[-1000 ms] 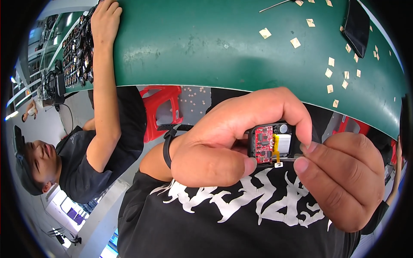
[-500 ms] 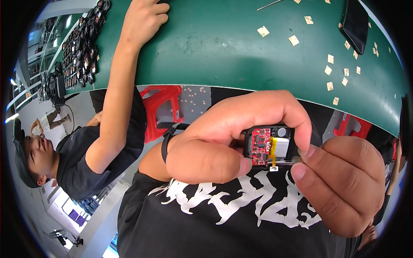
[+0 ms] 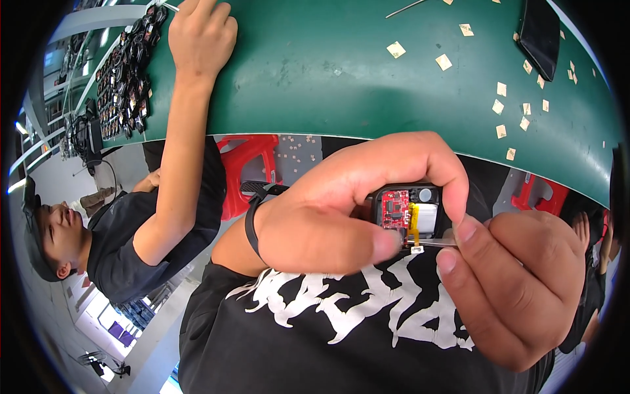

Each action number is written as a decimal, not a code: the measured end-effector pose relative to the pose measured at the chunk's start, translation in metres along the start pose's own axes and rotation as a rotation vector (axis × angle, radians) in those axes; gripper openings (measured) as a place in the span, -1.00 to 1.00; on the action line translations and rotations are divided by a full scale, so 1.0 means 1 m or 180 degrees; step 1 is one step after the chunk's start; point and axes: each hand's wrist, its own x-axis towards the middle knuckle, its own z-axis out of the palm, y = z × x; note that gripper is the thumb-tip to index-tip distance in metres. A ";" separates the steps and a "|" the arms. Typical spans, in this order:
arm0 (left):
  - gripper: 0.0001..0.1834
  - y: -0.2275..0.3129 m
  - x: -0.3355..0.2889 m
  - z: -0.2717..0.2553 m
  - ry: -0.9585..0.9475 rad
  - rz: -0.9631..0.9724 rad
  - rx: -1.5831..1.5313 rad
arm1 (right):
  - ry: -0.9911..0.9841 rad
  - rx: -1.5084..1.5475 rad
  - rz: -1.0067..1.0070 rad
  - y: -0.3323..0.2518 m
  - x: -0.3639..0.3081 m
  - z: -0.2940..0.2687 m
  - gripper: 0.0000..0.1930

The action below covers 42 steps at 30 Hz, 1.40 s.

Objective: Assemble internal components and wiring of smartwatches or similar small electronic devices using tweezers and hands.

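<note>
My left hand (image 3: 328,217) curls round a small black electronic device (image 3: 378,213) with its case open and its inside facing up. In the case lie a red circuit board (image 3: 395,205), a silver-white battery (image 3: 426,218) and a yellow flex cable (image 3: 414,220). The cable ends in a small white tab (image 3: 417,250) at the case's lower edge. My left thumb rests by the board's lower end, slightly blurred. Between thumb and fingers, my right hand (image 3: 518,282) pinches thin metal tweezers (image 3: 438,242), whose tip reaches the cable near the white tab.
Across the green table (image 3: 308,72) lie several small pale paper squares (image 3: 444,62), a thin metal rod (image 3: 405,8) and a black flat device (image 3: 539,39). Black cabled units (image 3: 125,85) are piled far left. A co-worker's arm (image 3: 180,144) reaches over the table near a red stool (image 3: 246,157).
My left thumb has slid right onto the lower end of the board. The tweezers' tip has shifted left to the cable. The co-worker's hand has moved left and nearer.
</note>
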 end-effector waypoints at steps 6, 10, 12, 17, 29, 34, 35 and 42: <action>-0.62 0.005 0.005 -0.006 -0.0059 0.0489 0.1138 | 0.0012 -0.0333 0.0174 -0.005 -0.003 -0.002 -0.68; -0.59 0.010 -0.010 -0.004 0.0340 0.0148 0.1394 | -0.0070 -0.0425 0.0129 0.009 -0.011 -0.003 -0.65; -0.58 0.016 -0.006 -0.005 0.0283 0.0114 0.1421 | -0.0047 -0.0339 0.0270 0.008 -0.012 -0.009 -0.64; -0.51 0.033 -0.006 -0.004 0.0230 -0.0314 0.1469 | -0.0272 -0.0146 0.0413 0.005 -0.007 -0.018 -0.63; -0.36 0.026 -0.005 -0.006 -0.0042 0.0627 0.1582 | 0.0002 -0.0127 0.0334 0.000 -0.010 -0.004 -0.64; -0.38 0.028 -0.008 -0.006 -0.0041 0.0423 0.1676 | -0.0021 -0.0146 0.0272 0.001 -0.007 -0.013 -0.61; -0.38 0.024 -0.008 -0.006 -0.0035 0.0432 0.1674 | -0.0051 -0.0102 0.0417 -0.001 -0.005 -0.015 -0.60; -0.40 0.036 -0.003 0.010 0.0406 -0.0378 0.1274 | 0.0204 -0.0028 0.0144 0.009 -0.006 0.006 -0.63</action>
